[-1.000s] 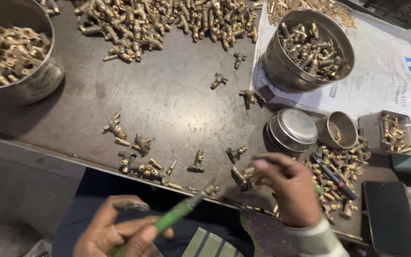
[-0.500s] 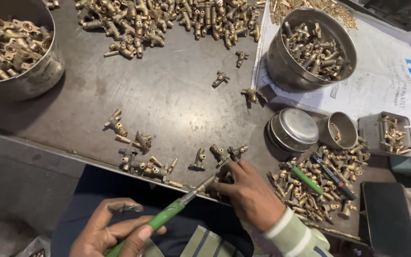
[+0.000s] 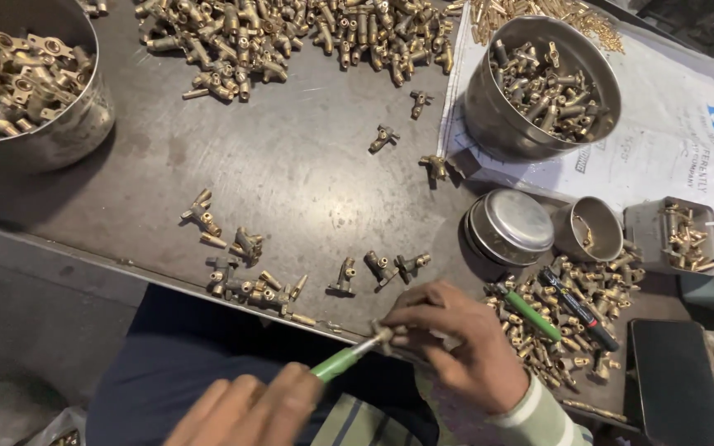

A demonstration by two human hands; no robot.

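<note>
— Holding a green-handled screwdriver (image 3: 336, 362), the left hand (image 3: 245, 409) is closing around the handle at the near edge of the worktop (image 3: 307, 173), with the metal tip pointing toward the right hand (image 3: 456, 343).

— And the right hand is gripping what?

— Its fingers are curling narrowly round a small brass fitting (image 3: 390, 334), just at the screwdriver tip. A second ago that hand was reaching further right, over the heap of small brass parts (image 3: 576, 318); now it is sitting back at the worktop edge, and the tip is meeting the piece. So I am judging that the tool is now being put to the fitting.

— What is lying around them?

— Three brass fittings (image 3: 380, 268) are standing in a row just beyond the right hand, and a loose cluster (image 3: 241, 264) is lying to the left. A second green screwdriver (image 3: 530, 312) and a dark pen-like tool (image 3: 580, 297) are resting on the heap. Two steel bowls (image 3: 543, 87) of fittings are sitting at the far corners, with a big pile (image 3: 291, 33) between them.

— Is the fitting fully visible?

— No, the fingers are hiding most of it.
</note>
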